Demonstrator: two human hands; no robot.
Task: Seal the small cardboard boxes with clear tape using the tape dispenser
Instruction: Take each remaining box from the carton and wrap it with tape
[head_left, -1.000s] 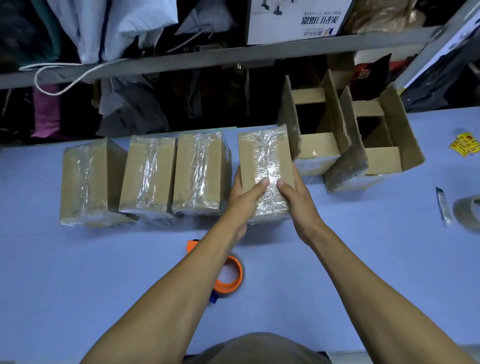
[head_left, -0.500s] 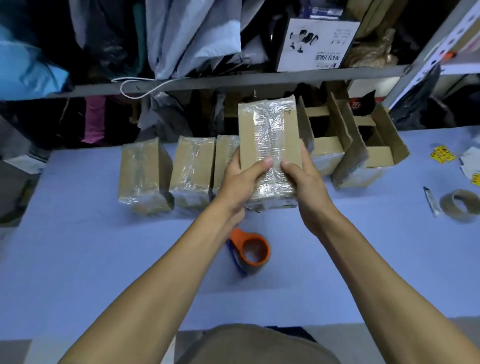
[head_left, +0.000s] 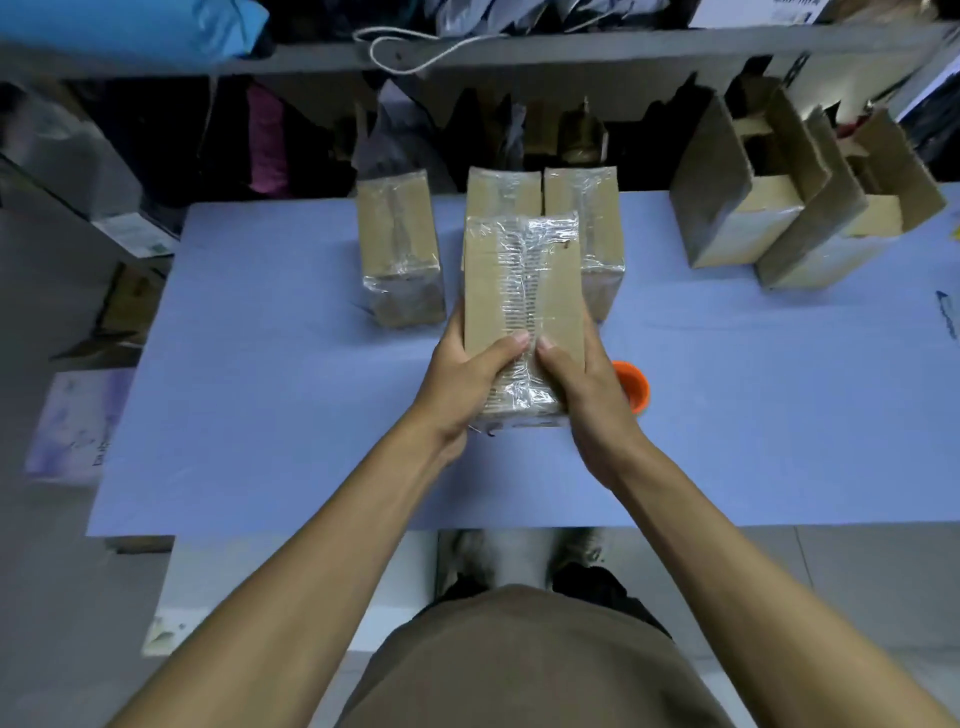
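Head view. Both hands hold 1 taped box (head_left: 522, 291) above the blue table (head_left: 260, 415), in front of the row of sealed boxes. The left hand (head_left: 470, 382) grips the box's near left side, thumb laid across the top face. The right hand (head_left: 584, 384) grips the near right side, thumb likewise on top. The 2 thumb tips lie near each other on either side of the tape strip (head_left: 522, 306), not touching.

The held box's long axis runs away from the person, near end at the hands, far end toward the shelf (head_left: 571, 49). The tape strip runs down the middle of the top face along that same axis and wraps over the near end.

Behind it, 3 sealed boxes stand on the table: 1 at left (head_left: 400, 249), clear of the others; 2 more, middle (head_left: 501, 192) and right (head_left: 592, 208), side by side and partly hidden by the held box. Their long axes run the same way.

At far right stand 2 open boxes (head_left: 737, 218), flaps raised. An orange dispenser (head_left: 634, 387) lies on the table just right of the right hand, mostly hidden behind it.
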